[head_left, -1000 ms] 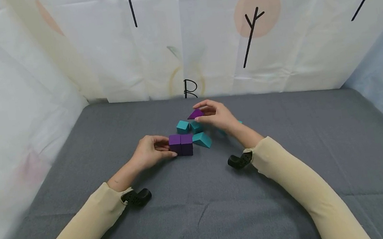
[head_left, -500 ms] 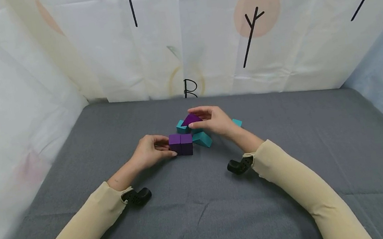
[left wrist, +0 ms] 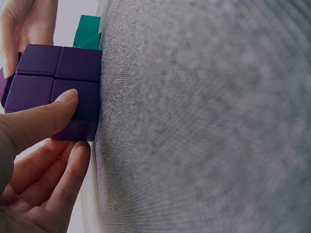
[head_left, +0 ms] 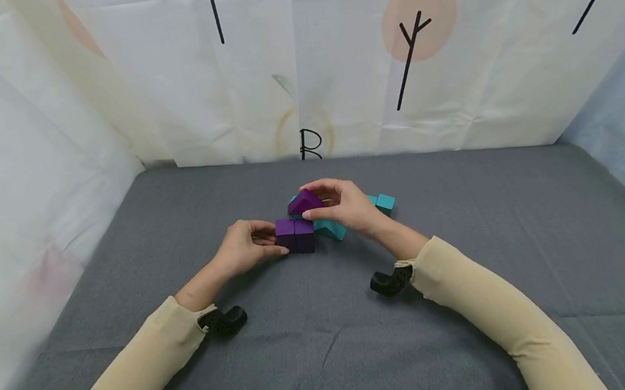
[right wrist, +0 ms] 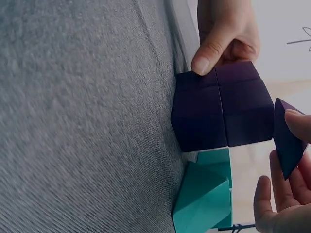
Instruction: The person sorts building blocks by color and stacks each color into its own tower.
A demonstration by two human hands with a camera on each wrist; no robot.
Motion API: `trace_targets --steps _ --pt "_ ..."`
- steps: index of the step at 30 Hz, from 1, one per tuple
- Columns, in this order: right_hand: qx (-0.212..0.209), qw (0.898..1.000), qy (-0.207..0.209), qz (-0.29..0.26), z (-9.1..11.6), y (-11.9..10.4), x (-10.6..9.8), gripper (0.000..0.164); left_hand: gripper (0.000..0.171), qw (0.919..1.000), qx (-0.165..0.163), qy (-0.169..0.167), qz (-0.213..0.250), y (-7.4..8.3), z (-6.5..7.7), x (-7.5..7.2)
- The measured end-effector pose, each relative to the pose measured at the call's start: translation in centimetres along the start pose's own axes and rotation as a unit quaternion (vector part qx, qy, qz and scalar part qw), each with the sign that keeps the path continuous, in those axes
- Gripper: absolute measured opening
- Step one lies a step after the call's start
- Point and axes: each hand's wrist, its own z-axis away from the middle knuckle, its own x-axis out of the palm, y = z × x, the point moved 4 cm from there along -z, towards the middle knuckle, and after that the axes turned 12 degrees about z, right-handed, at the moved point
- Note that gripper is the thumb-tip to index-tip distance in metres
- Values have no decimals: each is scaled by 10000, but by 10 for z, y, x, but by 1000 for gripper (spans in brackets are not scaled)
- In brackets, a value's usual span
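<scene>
Purple cubes (head_left: 304, 238) form a block two wide and two high on the cloth. My left hand (head_left: 241, 247) grips the block's left side, thumb on the front of a lower cube (left wrist: 85, 104) in the left wrist view. My right hand (head_left: 349, 205) pinches a purple triangular block (head_left: 303, 201) between thumb and fingers. In the right wrist view that triangular block (right wrist: 285, 141) is close over the top of the cubes, ridge upward. A teal triangular block (head_left: 331, 229) lies just right of the cubes.
Teal blocks (head_left: 385, 204) sit behind my right wrist, and another teal piece (head_left: 292, 199) peeks out behind the purple triangular block. Grey cloth (head_left: 321, 352) covers the table. A patterned white curtain (head_left: 345, 85) hangs along the back.
My right hand has brought the purple triangular block left and toward me, from over the teal blocks to over the purple cubes. My left hand stays in place.
</scene>
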Motion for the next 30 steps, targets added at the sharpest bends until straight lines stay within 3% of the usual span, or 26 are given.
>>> trace_targets --steps 19,30 --pt "-500 9975 50 494 8 -9 21 42 39 9998 97 -22 158 -1 0 0" --pt "-580 9953 146 765 10 -11 25 40 39 9998 119 -24 142 -2 -1 1"
